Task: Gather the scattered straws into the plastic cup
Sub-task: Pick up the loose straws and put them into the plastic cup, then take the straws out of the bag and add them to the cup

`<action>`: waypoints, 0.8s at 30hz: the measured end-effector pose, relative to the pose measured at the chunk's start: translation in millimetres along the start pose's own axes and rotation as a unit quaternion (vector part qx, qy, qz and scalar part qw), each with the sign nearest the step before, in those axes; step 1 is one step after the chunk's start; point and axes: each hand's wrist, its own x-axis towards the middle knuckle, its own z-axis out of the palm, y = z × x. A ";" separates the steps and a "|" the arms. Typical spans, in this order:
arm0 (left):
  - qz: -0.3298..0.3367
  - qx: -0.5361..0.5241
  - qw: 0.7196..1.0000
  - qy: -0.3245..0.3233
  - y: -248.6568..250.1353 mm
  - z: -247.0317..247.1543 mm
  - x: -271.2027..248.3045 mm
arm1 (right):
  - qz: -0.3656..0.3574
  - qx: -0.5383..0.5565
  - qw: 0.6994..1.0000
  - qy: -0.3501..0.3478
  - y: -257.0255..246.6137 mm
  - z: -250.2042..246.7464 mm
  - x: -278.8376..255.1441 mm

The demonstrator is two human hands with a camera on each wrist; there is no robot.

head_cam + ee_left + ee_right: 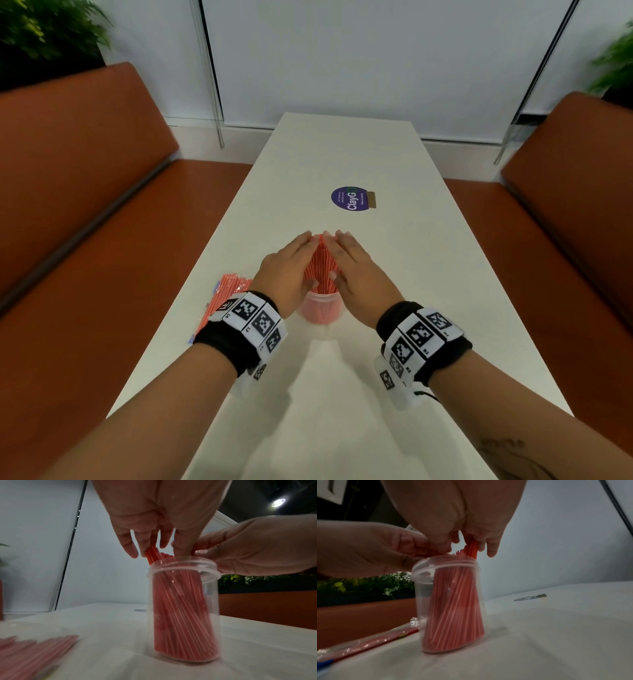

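A clear plastic cup stands on the white table, packed with red straws that rise above its rim. My left hand and right hand lie flat against opposite sides of the bundle, fingers straight and pointing away from me, pressing the straws between them. Both thumbs touch the bundle just above the rim. In the left wrist view the left hand reaches down onto the straw tops over the cup. The right wrist view shows the right hand over the cup.
A clear bag with more red straws lies at the table's left edge, beside my left wrist. A round purple sticker lies farther up the table. Orange benches flank the table on both sides.
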 end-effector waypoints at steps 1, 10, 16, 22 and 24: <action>0.012 0.019 1.000 -0.004 -0.3 -0.3 1.7 | -0.009 -0.020 1.000 -0.002 0.2 1.4 0.3; -0.057 -0.018 0.998 0.013 -5.8 -3.2 1.5 | 0.062 0.035 0.996 0.058 1.8 -6.0 0.4; -0.060 0.044 0.997 -0.013 -14.0 -4.9 1.8 | 0.062 -0.005 0.998 -0.011 5.2 -2.1 -4.6; -0.111 -0.032 0.993 0.011 -19.1 -19.5 -4.9 | 0.090 0.005 0.993 0.074 -4.7 -10.7 -9.7; -0.175 -0.076 0.981 0.045 -29.3 -30.8 -10.3 | 0.059 0.034 0.987 0.147 -20.5 -15.1 -11.5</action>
